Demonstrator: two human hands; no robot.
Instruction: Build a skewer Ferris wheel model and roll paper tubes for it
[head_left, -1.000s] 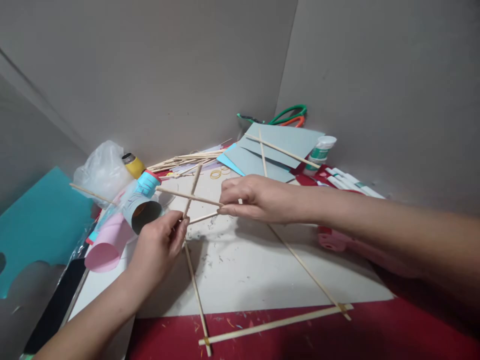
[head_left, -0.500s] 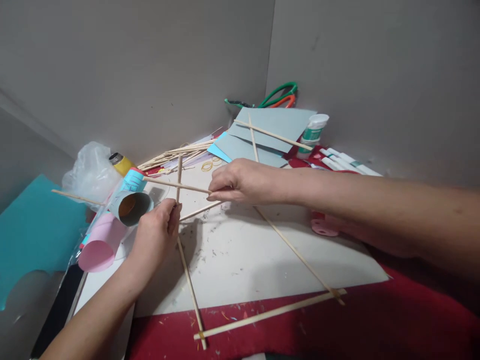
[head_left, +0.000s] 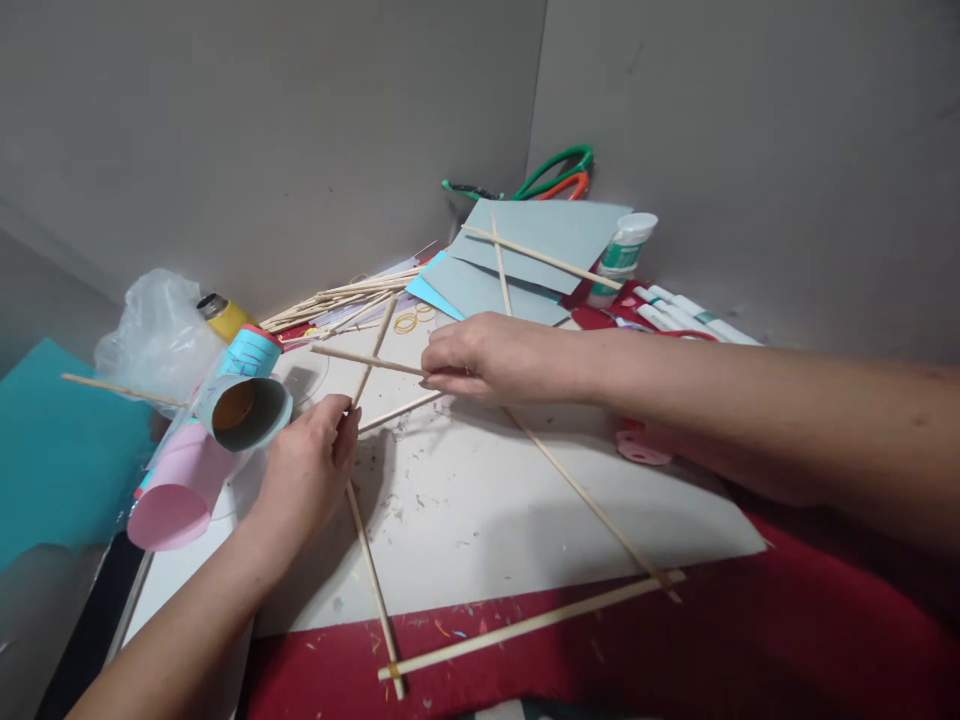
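Observation:
My left hand (head_left: pixel 311 455) pinches a thin wooden stick (head_left: pixel 384 328) that slants up to the right. My closed right hand (head_left: pixel 487 358) grips another wooden stick (head_left: pixel 341 356), which crosses the first just above my left fingers. Below them lies an open frame of sticks; its near stick (head_left: pixel 532 627) is tied at both ends with yellowish bands (head_left: pixel 394 671). A long side stick (head_left: pixel 574 480) runs from the right corner up behind my right wrist. My left hand hides the upper end of the left side stick (head_left: pixel 373 580), so I cannot tell whether it joins the held one.
Paper tubes, one grey (head_left: pixel 274 420) and one pink (head_left: pixel 169 515), lie left beside a plastic bag (head_left: pixel 161 335). Behind are loose sticks (head_left: pixel 341 298), rubber bands (head_left: pixel 405 323), grey paper (head_left: pixel 559 230), scissors (head_left: pixel 562 180), a glue bottle (head_left: pixel 630 240) and white markers (head_left: pixel 701 312).
The stick in my left hand has tilted from nearly upright to leaning right. Its crossing with the other stick has shifted slightly right. Both hands keep their grip.

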